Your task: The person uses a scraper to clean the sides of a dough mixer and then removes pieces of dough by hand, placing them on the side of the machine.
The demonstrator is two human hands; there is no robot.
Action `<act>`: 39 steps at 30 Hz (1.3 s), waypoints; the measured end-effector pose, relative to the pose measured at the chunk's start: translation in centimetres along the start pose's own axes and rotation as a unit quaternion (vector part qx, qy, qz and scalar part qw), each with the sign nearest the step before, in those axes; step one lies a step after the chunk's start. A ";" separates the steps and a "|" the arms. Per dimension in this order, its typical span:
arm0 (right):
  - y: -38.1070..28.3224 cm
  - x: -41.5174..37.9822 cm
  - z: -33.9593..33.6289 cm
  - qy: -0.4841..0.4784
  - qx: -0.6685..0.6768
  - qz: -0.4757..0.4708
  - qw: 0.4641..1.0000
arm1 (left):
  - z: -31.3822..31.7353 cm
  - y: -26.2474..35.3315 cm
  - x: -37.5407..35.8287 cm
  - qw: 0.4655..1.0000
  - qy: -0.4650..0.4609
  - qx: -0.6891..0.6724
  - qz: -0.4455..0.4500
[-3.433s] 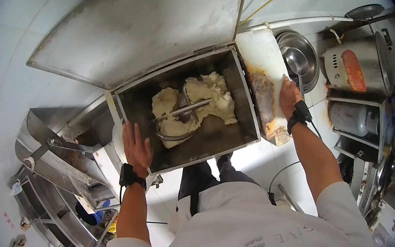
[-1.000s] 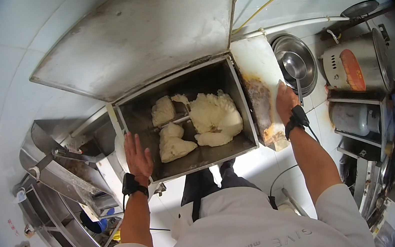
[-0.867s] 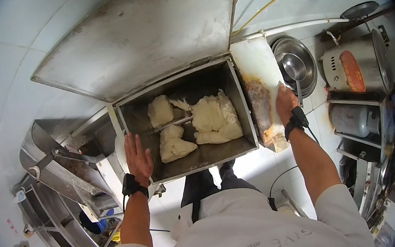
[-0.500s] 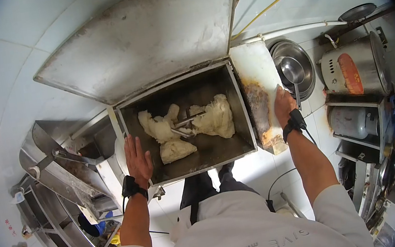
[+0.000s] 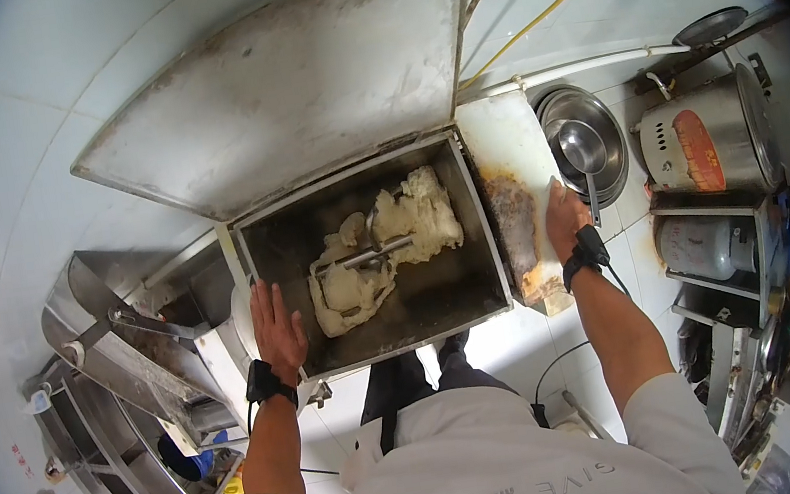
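Note:
My left hand (image 5: pixel 278 334) lies open along the left rim of a metal dough mixer (image 5: pixel 399 344), its fingers stretched out. Inside the mixer's trough, pale dough (image 5: pixel 426 217) clings around a metal mixing bar (image 5: pixel 371 253); one lump sits to the right and a looser, stretched part to the left. My right hand (image 5: pixel 568 220) rests against the right side of the mixer's rusty white housing (image 5: pixel 506 135). Its fingers are mostly hidden, so their grip cannot be made out. Both wrists wear black bands.
The mixer's lid (image 5: pixel 291 80) stands raised behind the trough. Steel bowls with a ladle (image 5: pixel 585 147) are to the right, near a large steel pot (image 5: pixel 694 149). A yellow cable (image 5: pixel 535 20) runs along the wall. Metal equipment (image 5: pixel 112 317) stands at the left.
The dough has turned and stretched around the mixing bar; the separate front lump has merged into a looped piece at left. Both hands stay in nearly the same places.

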State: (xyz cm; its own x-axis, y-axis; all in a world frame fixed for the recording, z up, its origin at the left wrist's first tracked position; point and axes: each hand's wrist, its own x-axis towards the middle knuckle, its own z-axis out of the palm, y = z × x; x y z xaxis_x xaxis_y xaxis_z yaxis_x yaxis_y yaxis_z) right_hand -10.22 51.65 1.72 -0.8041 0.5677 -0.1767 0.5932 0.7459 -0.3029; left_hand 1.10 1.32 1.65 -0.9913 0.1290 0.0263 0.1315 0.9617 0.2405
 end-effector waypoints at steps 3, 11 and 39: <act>-0.4 -0.2 -0.2 -0.001 -0.029 0.015 0.999 | 0.1 0.0 0.0 1.000 0.002 0.002 0.000; -0.3 -0.2 -0.4 -0.012 0.003 -0.002 1.000 | 0.1 0.1 -0.1 1.000 -0.001 0.002 -0.009; -0.2 -0.3 -0.4 -0.014 -0.001 -0.004 1.000 | 0.3 -0.4 -0.2 1.000 0.010 -0.011 0.003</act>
State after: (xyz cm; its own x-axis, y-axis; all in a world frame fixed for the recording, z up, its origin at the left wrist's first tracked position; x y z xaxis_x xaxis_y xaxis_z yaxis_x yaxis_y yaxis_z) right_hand -10.08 51.52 2.18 -0.8096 0.5518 -0.1999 0.5867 0.7510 -0.3029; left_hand 1.25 1.04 1.24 -0.9905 0.1291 0.0479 0.1371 0.9554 0.2616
